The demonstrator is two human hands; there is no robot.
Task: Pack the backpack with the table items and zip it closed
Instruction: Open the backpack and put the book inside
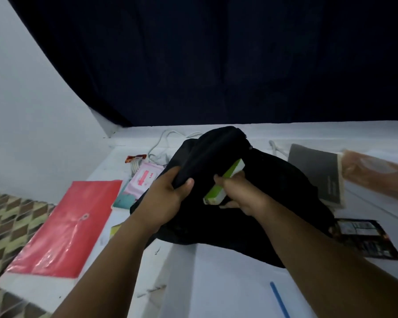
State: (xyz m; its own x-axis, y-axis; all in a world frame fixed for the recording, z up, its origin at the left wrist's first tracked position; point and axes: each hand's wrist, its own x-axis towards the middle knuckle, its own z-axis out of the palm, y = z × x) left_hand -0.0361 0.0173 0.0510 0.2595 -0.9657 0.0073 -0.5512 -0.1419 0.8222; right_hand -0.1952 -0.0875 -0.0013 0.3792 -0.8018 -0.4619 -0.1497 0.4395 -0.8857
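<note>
A: Where's the black fabric backpack (251,203)?
B: Mid-table; left hand (168,198) pinches its raised flap; right hand (237,193), fingers curled, grips a green-and-white slim box (223,182) at the opening.

No legible text, pink wipes pack (142,180) print too blurred (same w/ dark packet (365,239) labels)
</note>
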